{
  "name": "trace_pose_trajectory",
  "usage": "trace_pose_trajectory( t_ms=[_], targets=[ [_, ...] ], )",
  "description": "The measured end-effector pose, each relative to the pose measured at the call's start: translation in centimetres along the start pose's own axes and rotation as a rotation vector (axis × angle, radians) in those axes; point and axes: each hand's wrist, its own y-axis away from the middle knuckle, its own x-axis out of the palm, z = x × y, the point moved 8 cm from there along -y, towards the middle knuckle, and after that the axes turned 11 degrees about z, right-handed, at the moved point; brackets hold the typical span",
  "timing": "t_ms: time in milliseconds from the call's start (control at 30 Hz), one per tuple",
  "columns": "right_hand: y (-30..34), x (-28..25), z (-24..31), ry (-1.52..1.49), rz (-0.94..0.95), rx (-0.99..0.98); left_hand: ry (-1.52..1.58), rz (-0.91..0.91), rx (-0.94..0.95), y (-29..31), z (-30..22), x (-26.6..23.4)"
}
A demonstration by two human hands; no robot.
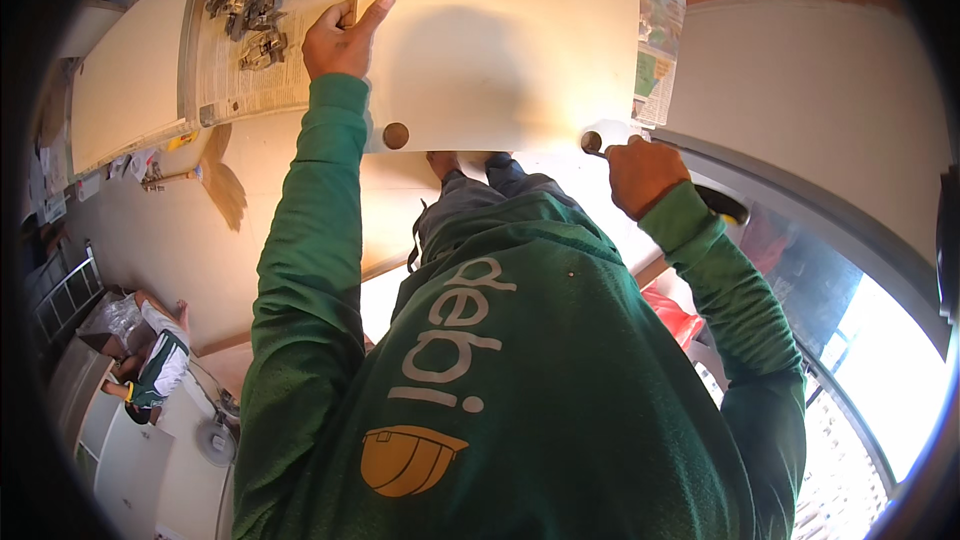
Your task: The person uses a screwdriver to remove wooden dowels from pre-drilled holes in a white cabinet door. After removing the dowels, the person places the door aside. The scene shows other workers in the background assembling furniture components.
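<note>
A white board point(500, 50) lies in front of me, with a round dark hole point(396, 135) near its near-left corner and another round hole point(591, 142) near its near-right corner. My left hand point(340, 38) grips the board's left edge, thumb on the top face and the other fingers at the side. At the right hole, my right hand point(645, 175) is closed around a hand tool with a black and yellow handle point(722, 205). Its narrow dark end reaches the hole; the fist hides the middle, so its exact kind is unclear.
Several metal hinges point(262, 5) lie on newspaper point(270, 80) left of the board. Another white panel point(130, 70) is farther left. A broom point(222, 180) lies below it. At lower left, a person point(160, 365) is near white panels and a fan point(215, 440).
</note>
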Motion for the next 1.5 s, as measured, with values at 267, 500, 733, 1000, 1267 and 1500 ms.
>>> trace_pose_trajectory(
  t_ms=[267, 500, 733, 1000, 1267, 1500],
  targets=[
    [-0.4, -0.5, 0.2, 0.092, -0.081, 0.007, -0.049, -0.015, -0.011, 0.0, -0.3, -0.4],
    [-0.5, -1.1, -1.2, 0.025, -0.034, -0.051, -0.093, -0.018, 0.002, -0.1, -0.2, -0.5],
    [-0.5, -0.4, 0.3, 0.097, -0.042, -0.009, -0.034, -0.008, 0.026, -0.4, 0.3, -0.3],
    [-1.8, -1.2, -1.8, 0.081, 0.005, -0.045, -0.099, 0.01, -0.048, -0.2, 0.5, -0.3],
    [-2.0, -1.4, -0.6, 0.123, 0.051, -0.049, -0.078, -0.005, -0.023, -0.2, 0.3, -0.2],
    [-4.5, -1.5, -2.7, 0.102, 0.237, -0.123, -0.042, -0.018, -0.025, 0.0, 0.2, -0.2]
  ],
)
